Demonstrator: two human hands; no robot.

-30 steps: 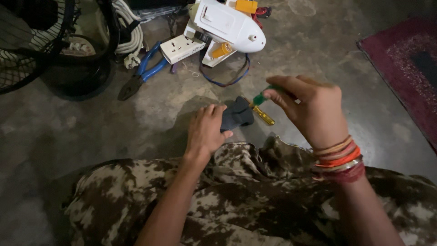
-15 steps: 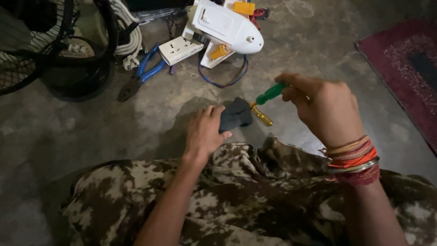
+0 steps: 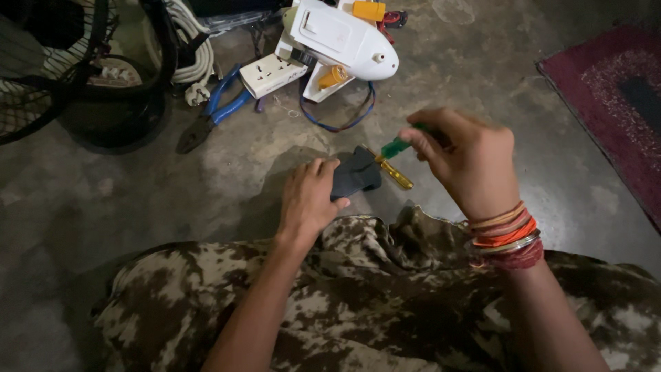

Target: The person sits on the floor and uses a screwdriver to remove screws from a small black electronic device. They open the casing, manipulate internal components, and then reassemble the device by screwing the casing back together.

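We press our left hand (image 3: 308, 200) flat on a dark plastic part (image 3: 356, 173) that lies on the concrete floor (image 3: 482, 62) just past our knee; the fingers rest on it rather than close around it. Our right hand (image 3: 468, 162) is closed around a green screwdriver (image 3: 397, 146), raised just above the part. A yellow screwdriver (image 3: 396, 176) lies beside the part. Farther off sit blue pliers (image 3: 212, 114), a white socket strip (image 3: 273, 74) and a white casing (image 3: 341, 38).
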